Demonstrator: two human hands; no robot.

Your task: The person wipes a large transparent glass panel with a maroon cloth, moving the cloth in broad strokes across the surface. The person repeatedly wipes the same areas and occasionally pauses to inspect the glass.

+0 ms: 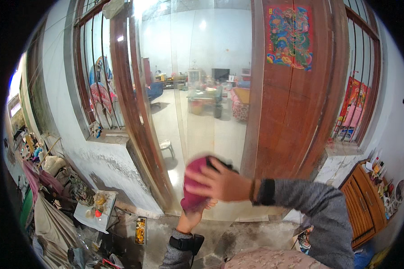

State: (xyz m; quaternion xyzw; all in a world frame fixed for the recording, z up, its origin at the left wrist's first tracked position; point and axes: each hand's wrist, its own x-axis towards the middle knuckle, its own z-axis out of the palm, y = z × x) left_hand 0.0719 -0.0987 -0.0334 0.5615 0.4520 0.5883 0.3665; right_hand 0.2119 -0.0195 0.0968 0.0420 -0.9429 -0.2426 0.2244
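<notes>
Just in front of the doorway a magenta item (193,173) with a black edge is raised; blur hides whether it is a shoe or a cap. My left hand (190,220) grips its lower end from below, fingertips curled round to the right. Spread, blurred fingers of my right hand (219,183) lie across its front and upper side. Whether that palm presses on it, I cannot tell. Behind both hands hangs a clear plastic strip curtain (198,134) in the door frame.
A brown wooden door leaf (286,121) stands right of the curtain. To the left are a small white-topped table (96,212) with objects on it and a narrow box of yellow things (140,232) on the concrete floor. A wooden cabinet (360,205) stands at right.
</notes>
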